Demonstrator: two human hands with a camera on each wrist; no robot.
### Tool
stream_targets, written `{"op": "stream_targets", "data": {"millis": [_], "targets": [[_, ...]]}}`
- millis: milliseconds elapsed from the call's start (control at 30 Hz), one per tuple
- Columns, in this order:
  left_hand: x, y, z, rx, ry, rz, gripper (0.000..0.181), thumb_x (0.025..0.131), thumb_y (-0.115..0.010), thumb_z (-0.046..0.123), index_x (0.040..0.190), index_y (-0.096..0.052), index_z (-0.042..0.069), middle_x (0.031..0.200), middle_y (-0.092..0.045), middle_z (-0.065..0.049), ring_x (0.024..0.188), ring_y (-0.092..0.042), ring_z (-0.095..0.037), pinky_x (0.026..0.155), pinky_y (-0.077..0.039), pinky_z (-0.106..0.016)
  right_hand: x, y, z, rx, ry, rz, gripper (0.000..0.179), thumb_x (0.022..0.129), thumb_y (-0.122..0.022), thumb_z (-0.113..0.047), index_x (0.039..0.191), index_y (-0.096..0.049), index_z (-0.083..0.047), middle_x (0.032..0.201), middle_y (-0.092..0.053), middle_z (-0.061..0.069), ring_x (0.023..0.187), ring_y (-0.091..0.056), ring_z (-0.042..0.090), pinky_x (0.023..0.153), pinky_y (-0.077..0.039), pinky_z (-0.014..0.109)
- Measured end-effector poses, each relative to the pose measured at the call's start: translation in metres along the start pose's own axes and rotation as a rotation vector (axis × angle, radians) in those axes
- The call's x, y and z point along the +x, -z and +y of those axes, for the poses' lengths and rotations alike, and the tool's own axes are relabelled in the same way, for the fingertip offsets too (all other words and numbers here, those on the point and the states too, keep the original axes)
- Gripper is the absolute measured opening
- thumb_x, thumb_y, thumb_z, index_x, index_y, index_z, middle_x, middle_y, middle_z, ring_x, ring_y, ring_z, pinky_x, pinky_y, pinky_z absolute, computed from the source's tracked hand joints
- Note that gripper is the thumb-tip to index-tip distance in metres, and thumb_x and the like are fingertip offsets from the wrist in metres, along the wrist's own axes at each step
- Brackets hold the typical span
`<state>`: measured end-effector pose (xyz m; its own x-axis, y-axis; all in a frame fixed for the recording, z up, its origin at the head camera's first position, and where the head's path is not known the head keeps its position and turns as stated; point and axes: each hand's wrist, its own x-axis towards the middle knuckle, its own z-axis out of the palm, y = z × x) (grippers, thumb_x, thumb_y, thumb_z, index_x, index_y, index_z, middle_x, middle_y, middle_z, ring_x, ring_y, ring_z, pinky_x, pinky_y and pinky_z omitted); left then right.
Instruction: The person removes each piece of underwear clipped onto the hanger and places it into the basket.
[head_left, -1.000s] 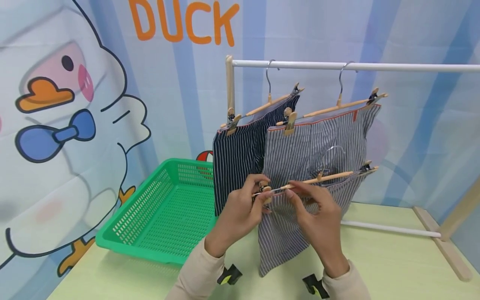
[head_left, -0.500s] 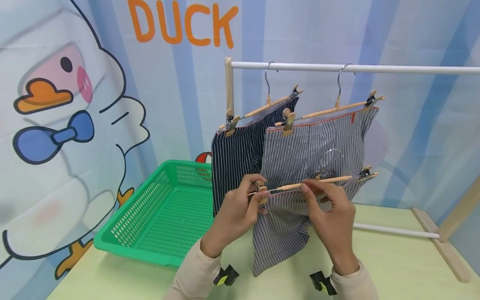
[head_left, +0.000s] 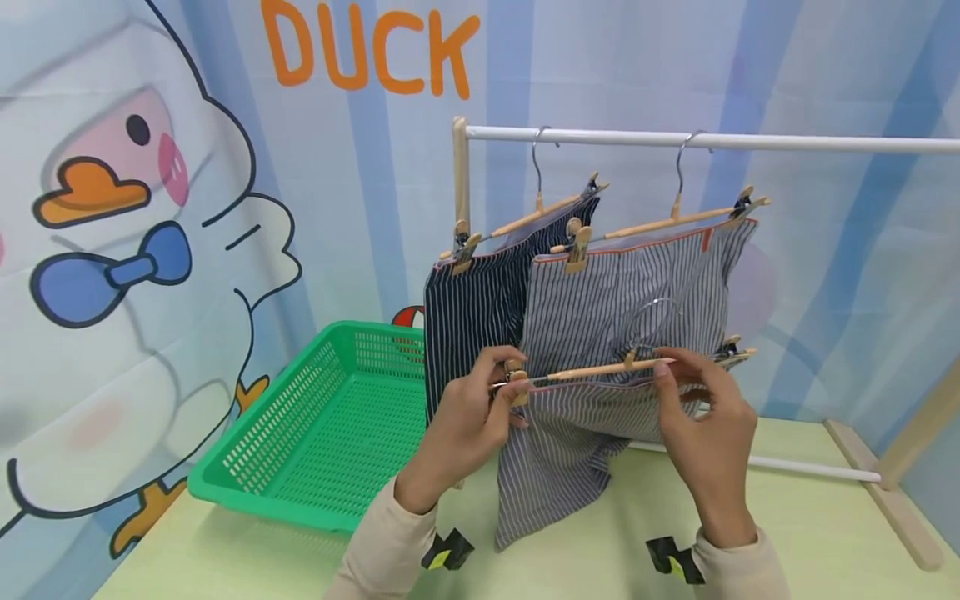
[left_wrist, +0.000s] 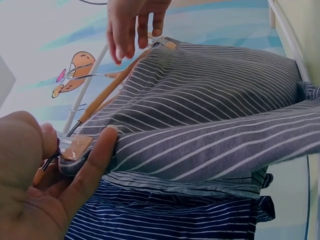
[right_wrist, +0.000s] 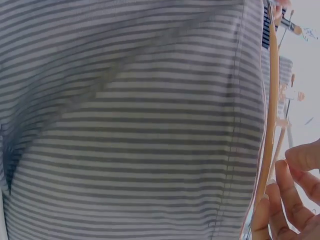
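My left hand pinches the clip at the left end of a wooden clip hanger. In the left wrist view, thumb and fingers lie around that wooden clip. Grey-striped shorts hang from the hanger by their waistband, one lower corner drooping toward the table. The right hand is at the right half of the hanger bar, its fingers loosely bent. In the right wrist view its fingertips lie right beside the bar. The hanger's metal hook points up, free of the rail.
Behind stands a rack with a white rail. Navy striped shorts and light grey striped shorts hang from it on clip hangers. A green basket sits at the left of the table. A duck-print curtain forms the backdrop.
My right hand has slid rightward along the hanger bar, away from the left hand. The left hand keeps its pinch at the clip and has shifted slightly left with the hanger.
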<state>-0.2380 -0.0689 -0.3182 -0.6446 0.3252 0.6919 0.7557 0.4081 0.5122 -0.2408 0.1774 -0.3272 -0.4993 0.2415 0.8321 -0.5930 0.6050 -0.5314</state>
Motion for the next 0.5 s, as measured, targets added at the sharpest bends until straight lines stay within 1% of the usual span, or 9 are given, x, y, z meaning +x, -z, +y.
{"op": "stream_targets", "data": {"millis": [233, 433, 500], "targets": [[0.001, 0.004, 0.000, -0.015, 0.008, -0.007, 0.026, 0.104, -0.048, 0.008, 0.128, -0.048, -0.002, 0.103, -0.072, -0.016, 0.063, -0.072, -0.015, 0.061, -0.054, -0.014, 0.005, 0.009, 0.005, -0.045, -0.056, 0.022, 0.027, 0.096, -0.064, -0.009, 0.121, -0.069, -0.005, 0.091, -0.064, 0.012, 0.080, -0.049, -0.010, 0.071, -0.039, 0.006], [0.001, 0.007, 0.001, -0.042, 0.012, -0.029, 0.027, 0.104, -0.049, 0.008, 0.129, -0.047, -0.002, 0.105, -0.071, -0.017, 0.066, -0.072, -0.017, 0.063, -0.055, -0.015, 0.007, 0.013, 0.010, -0.066, -0.094, 0.007, 0.029, 0.096, -0.064, -0.010, 0.124, -0.069, -0.007, 0.091, -0.059, 0.000, 0.078, -0.048, -0.010, 0.068, -0.039, 0.006], [0.000, 0.007, 0.000, -0.046, 0.010, -0.031, 0.027, 0.104, -0.049, 0.007, 0.129, -0.046, -0.002, 0.106, -0.071, -0.017, 0.066, -0.072, -0.017, 0.063, -0.056, -0.016, 0.007, 0.014, 0.012, -0.075, -0.105, 0.010, 0.029, 0.096, -0.064, -0.010, 0.124, -0.068, -0.007, 0.091, -0.058, -0.002, 0.078, -0.048, -0.010, 0.068, -0.038, 0.006]]}}
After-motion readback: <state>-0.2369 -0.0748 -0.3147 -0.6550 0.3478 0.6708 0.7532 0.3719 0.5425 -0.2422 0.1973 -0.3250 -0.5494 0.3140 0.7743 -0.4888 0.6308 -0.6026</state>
